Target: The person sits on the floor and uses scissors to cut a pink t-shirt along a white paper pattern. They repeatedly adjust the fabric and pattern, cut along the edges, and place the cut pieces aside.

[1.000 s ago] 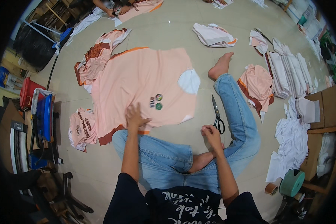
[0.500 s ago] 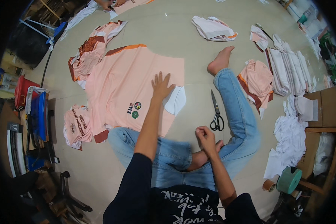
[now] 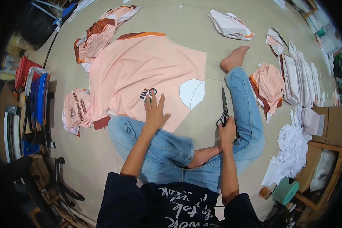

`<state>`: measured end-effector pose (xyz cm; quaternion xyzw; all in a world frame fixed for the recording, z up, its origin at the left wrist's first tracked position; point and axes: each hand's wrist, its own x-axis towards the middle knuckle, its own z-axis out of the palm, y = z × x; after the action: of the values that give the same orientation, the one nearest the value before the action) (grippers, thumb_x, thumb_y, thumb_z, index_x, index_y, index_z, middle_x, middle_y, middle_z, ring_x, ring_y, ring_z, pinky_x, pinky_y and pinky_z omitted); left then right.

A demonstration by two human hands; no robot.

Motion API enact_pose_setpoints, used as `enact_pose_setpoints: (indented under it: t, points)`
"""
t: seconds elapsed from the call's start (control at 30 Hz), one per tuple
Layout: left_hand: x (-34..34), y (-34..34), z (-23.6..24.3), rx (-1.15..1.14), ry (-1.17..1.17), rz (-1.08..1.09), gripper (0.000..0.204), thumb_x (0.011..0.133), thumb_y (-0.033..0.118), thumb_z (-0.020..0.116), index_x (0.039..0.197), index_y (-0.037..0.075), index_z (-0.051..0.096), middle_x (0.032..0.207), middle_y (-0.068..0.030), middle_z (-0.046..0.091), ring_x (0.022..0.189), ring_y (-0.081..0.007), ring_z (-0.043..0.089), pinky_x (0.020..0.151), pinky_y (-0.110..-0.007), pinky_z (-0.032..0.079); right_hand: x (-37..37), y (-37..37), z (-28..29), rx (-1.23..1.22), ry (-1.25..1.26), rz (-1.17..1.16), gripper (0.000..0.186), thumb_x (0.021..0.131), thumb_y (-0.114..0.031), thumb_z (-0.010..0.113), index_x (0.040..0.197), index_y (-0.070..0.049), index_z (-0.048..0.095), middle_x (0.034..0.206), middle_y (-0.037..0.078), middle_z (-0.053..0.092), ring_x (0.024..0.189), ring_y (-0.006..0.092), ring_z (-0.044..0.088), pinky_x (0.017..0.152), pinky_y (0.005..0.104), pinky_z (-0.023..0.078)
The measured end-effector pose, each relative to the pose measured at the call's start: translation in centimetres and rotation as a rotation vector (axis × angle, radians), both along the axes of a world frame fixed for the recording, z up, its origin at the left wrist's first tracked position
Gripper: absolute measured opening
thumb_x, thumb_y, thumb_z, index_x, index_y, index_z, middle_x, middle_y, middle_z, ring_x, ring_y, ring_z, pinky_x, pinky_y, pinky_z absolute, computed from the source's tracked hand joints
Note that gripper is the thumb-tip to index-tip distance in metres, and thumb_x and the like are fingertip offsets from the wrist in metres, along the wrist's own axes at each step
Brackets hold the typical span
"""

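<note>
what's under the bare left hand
Under the bare left hand lies the large peach cloth piece; some dark print shows beside the fingers; any beneath them is hidden.

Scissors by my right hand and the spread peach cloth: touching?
Apart: the head view shows beige floor between the scissors and the peach cloth.

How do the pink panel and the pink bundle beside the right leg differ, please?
The panel lies spread out with soft creases, while the bundle is crumpled into a heap. The panel covers far more area than the bundle. The left hand lies over the panel; neither hand touches the bundle. Both are pale pink with orange and brown trim.
</note>
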<state>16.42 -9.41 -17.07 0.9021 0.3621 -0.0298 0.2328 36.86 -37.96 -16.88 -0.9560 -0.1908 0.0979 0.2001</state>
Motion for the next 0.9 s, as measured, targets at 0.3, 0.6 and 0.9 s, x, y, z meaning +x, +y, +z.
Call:
enact_pose_setpoints:
  t: [0.3,0.6,0.9]
  points:
    - [0.2,-2.0,-1.7,-0.108,-0.208,0.034,0.109,0.079,0.038,0.085,0.166,0.020,0.023,0.172,-0.0240,-0.001,0.156,-0.0524,-0.006,0.121,-0.071,0.007,2.9,-2.7,0.2,0.047,0.419,0.184,0.025,0.083,-0.013,0.077,0.097,-0.001,0.060,0.071,0.010,0.066,0.068,0.0248,0.068,0.066,0.0362,0.055]
    - [0.5,-2.6,-2.0,-0.119,-0.116,0.030,0.122,0.073,0.048,0.088,0.168,0.022,0.016,0.172,-0.0234,-0.002,0.157,-0.0515,-0.005,0.122,-0.071,0.009,3.3,-3.5,2.4,0.111,1.075,0.296,0.036,0.088,-0.025,0.084,0.083,-0.008,0.054,0.070,-0.003,0.054,0.059,0.0080,0.054,0.051,0.0260,0.044]
    - [0.1,-2.5,-0.7,-0.145,-0.061,0.023,0.122,0.072,0.050,0.088,0.167,0.021,0.017,0.172,-0.0233,0.001,0.157,-0.0500,-0.001,0.122,-0.070,0.011,6.8,3.5,2.1,-0.020,1.126,0.374,0.034,0.085,-0.032,0.086,0.087,-0.009,0.061,0.068,-0.005,0.056,0.058,0.0052,0.051,0.050,0.0239,0.040]
